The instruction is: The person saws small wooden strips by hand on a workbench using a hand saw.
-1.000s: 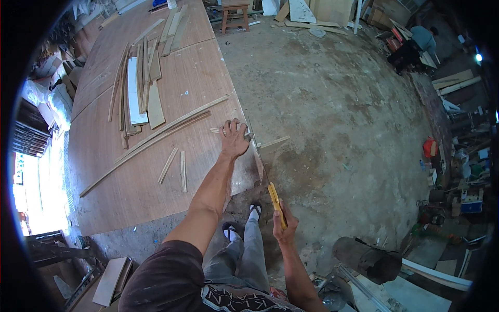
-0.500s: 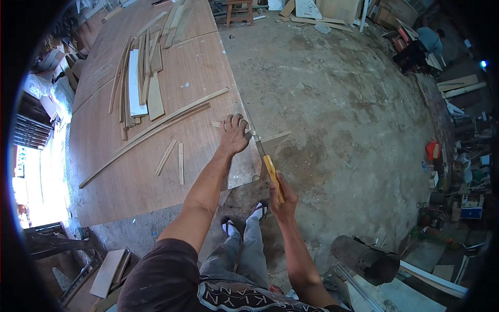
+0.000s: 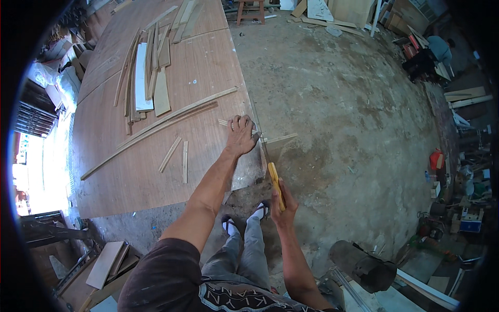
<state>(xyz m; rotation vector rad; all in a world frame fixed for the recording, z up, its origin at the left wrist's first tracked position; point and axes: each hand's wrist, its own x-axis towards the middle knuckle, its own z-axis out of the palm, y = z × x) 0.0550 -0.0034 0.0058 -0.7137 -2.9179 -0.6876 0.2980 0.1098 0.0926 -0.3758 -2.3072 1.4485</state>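
Observation:
At the right edge of the wooden table [image 3: 119,182], my left hand [image 3: 241,138] presses down on a thin wooden strip [image 3: 283,138], fingers bent over it. One end of the strip sticks out past the edge over the floor. My right hand [image 3: 285,204] is closed round the yellow handle of a handsaw [image 3: 275,179]. Its narrow blade points away from me and meets the strip just beside my left hand. Two short wooden strips [image 3: 185,162] lie to the left of my left forearm, and long thin strips [image 3: 156,129] lie slantwise beyond them.
A pile of boards and strips, one white board [image 3: 141,78] among them, lies farther back on the table. A dark cylinder [image 3: 364,265] and scrap pieces are at the lower right. Another person [image 3: 439,52] bends at the far right. A wooden stool [image 3: 250,11] stands at the back.
The saw and my right hand have drawn slightly back toward me along the cut. My left hand stays pressed on the strip. The whole view has shifted a little.

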